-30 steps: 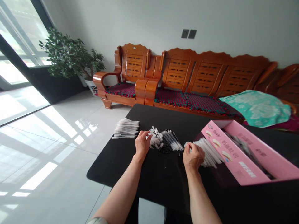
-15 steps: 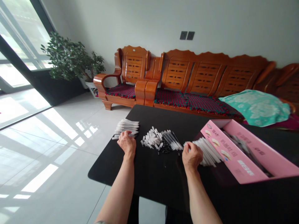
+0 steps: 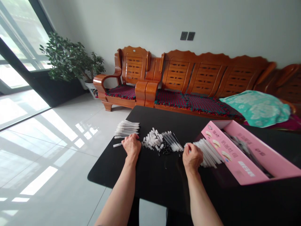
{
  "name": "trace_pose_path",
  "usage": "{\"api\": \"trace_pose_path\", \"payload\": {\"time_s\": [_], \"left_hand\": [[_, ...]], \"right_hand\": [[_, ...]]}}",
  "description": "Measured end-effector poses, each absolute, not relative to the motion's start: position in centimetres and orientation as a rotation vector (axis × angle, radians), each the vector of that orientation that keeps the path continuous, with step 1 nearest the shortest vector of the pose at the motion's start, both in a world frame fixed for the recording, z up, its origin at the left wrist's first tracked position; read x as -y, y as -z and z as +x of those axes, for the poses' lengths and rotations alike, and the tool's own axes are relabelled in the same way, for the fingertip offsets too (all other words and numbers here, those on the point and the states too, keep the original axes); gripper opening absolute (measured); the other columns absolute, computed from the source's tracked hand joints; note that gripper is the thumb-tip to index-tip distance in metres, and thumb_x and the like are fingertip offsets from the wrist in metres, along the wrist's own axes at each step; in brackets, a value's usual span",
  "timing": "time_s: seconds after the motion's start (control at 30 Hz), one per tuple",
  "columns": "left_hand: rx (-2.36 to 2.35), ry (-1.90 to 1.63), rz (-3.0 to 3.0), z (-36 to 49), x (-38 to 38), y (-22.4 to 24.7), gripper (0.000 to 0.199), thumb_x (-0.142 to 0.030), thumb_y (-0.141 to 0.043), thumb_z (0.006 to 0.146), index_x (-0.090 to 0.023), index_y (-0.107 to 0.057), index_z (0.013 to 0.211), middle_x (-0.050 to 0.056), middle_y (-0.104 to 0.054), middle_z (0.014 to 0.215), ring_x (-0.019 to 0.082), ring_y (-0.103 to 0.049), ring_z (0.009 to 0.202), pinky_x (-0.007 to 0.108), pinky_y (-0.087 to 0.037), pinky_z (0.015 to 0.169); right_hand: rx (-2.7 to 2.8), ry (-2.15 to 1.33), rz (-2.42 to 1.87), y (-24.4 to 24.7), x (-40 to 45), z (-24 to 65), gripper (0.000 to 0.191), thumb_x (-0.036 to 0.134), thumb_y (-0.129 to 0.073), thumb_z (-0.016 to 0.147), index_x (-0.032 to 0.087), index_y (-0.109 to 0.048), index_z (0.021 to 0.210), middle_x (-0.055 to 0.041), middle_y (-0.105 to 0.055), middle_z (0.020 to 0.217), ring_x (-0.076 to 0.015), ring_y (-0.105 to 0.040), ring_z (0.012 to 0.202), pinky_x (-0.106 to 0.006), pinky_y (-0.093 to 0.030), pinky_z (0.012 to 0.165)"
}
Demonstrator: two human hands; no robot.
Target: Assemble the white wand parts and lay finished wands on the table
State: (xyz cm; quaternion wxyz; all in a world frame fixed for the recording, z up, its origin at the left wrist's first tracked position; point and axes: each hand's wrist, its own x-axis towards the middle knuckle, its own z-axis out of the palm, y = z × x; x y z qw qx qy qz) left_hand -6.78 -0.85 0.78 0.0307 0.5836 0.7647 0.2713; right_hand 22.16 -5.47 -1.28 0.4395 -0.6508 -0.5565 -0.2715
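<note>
On the black table, my left hand (image 3: 131,145) is closed around one end of a white pen (image 3: 117,145), just in front of a stack of white pens (image 3: 127,128). My right hand (image 3: 192,156) has its fingers pinched together beside a row of white tubes (image 3: 208,153); whatever they hold is too small to make out. Between the hands lie a heap of white caps (image 3: 152,138), small black pieces (image 3: 166,148) and thin refills (image 3: 172,141).
An open pink box (image 3: 245,157) with plastic-wrapped items stands on the table (image 3: 155,179) at the right. Behind are a wooden sofa (image 3: 207,72), a wooden armchair (image 3: 134,67) and a potted plant (image 3: 70,59).
My left hand has moved slightly right and toward me, away from the stack, and a single white pen now lies apart from it at that hand. My right hand has barely moved.
</note>
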Motion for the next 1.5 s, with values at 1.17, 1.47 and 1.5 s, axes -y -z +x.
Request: {"api": "trace_pose_path", "payload": {"time_s": [1.17,1.47,1.5], "left_hand": [[-1.199,-1.368,1.733,0.2,3.1,-1.5,0.03,-0.044,-0.055,0.093,-0.019,-0.069,0.084,0.003,-0.064,0.071,0.012,-0.055,0.056,0.024,-0.043,0.055],[-0.866,-1.32,0.946,0.9,1.7,-1.0,0.047,-0.059,-0.069,0.076,-0.013,-0.063,0.084,0.002,-0.064,0.066,0.01,-0.055,0.046,0.021,-0.042,0.04],[-0.872,-1.329,0.938,0.8,1.7,-1.1,0.046,-0.058,-0.07,0.076,-0.013,-0.063,0.083,0.002,-0.064,0.064,0.011,-0.057,0.047,0.021,-0.043,0.041]], "right_hand": [[1.56,0.176,-1.252,-0.6,6.7,16.8,0.017,0.025,-0.046,0.098,0.017,-0.061,0.099,-0.0081,-0.063,0.083,-0.0217,-0.058,0.079,-0.036,-0.047,0.074],[1.789,0.128,-1.228,-0.9,6.6,15.9,0.017,0.024,-0.046,0.098,0.018,-0.062,0.101,-0.0074,-0.066,0.085,-0.0217,-0.059,0.082,-0.037,-0.047,0.079],[1.799,0.121,-1.233,-0.9,6.5,15.9,0.017,0.024,-0.047,0.098,0.018,-0.063,0.101,-0.0072,-0.066,0.085,-0.0216,-0.059,0.082,-0.037,-0.047,0.08]]}}
